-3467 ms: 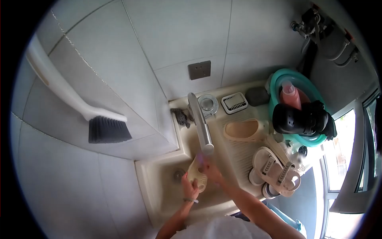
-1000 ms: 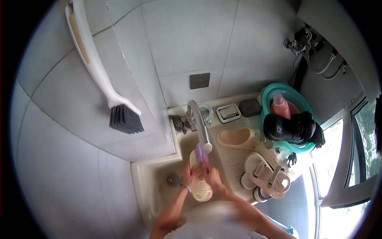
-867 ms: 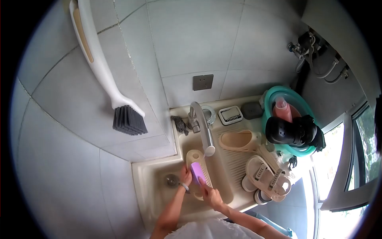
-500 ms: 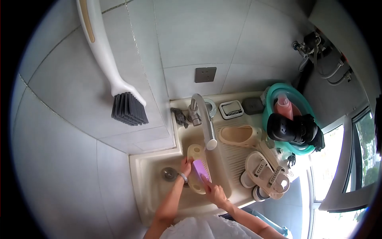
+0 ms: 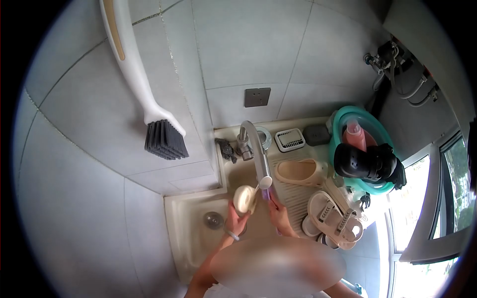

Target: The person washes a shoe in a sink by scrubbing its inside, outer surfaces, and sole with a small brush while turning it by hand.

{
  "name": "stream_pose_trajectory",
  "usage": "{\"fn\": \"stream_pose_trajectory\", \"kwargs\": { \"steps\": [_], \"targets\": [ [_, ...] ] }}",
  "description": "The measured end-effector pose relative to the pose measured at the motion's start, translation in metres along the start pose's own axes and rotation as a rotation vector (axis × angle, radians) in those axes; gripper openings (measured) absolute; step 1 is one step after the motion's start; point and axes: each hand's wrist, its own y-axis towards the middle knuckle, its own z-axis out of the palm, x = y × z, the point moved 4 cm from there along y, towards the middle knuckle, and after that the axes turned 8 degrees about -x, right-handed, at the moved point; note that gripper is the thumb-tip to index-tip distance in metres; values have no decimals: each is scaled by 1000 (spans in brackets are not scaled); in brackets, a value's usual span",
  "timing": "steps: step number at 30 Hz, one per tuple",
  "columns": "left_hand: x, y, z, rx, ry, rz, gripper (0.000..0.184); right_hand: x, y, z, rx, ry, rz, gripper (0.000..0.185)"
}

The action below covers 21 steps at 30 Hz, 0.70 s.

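My left hand (image 5: 237, 221) grips a beige clog (image 5: 243, 199) over the sink basin (image 5: 194, 214). The shoe is tilted, so it looks foreshortened. In my right hand (image 5: 279, 217) is a purple scrubbing brush (image 5: 267, 194), partly hidden by the fingers and the tap. The brush is apart from the clog, just to its right. Above both hands curves the metal tap (image 5: 260, 159), its spout end close to the brush. A similar beige clog (image 5: 298, 171) lies on the ribbed drainboard (image 5: 293, 206).
Beige sandals (image 5: 330, 213) are stacked on the drainboard's right side. Behind them stands a teal basin (image 5: 343, 119) with a pink bottle (image 5: 354, 133) and a black item (image 5: 355, 161). A soap dish (image 5: 289, 140) sits at the back. A large white brush (image 5: 134, 64) hangs at upper left.
The brush has come off the clog and moved up and right, beside the tap. My left hand has tilted the clog, which earlier lay lengthwise with its sole showing.
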Motion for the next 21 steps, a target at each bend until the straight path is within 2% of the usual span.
{"fn": "stream_pose_trajectory", "kwargs": {
  "steps": [1,2,3,5,7,9,11,12,13,15,16,17,19,20,21],
  "targets": [
    [-10,-5,-1,44,108,-3,51,-6,-5,-1,42,63,264,40],
    [-7,-11,-1,135,252,-7,48,-20,-6,0,77,106,423,38],
    [9,-20,1,196,93,37,46,-31,-9,2,75,110,428,38],
    [61,-31,3,263,-192,-199,34,-48,-15,7,82,115,448,38],
    [105,-38,5,200,-391,-531,23,-65,-21,13,63,92,500,37],
    [117,-42,21,168,-659,-767,35,-76,-25,19,38,66,549,36],
    [130,-46,31,156,-749,-963,43,-85,-31,30,116,192,623,41],
    [121,-45,34,168,-766,-1029,48,-81,-32,33,94,64,409,40],
    [109,-35,29,166,-764,-1028,48,-80,-42,34,97,66,409,40],
    [85,-11,14,236,-1048,-881,59,-56,-66,34,210,-133,-70,40],
    [79,-6,12,315,-1340,-1035,55,-43,-75,32,227,-149,-106,40],
    [78,-6,11,220,-1318,-1069,54,-30,-84,30,242,-164,-143,40],
    [89,-8,16,243,-1310,-1026,52,-6,-91,27,160,-164,-302,39],
    [90,-10,21,290,-1349,-977,50,-6,-80,25,187,-256,-138,36],
    [79,-9,22,197,-1140,-870,49,-45,-53,27,129,-357,-169,28]
  ]
}}
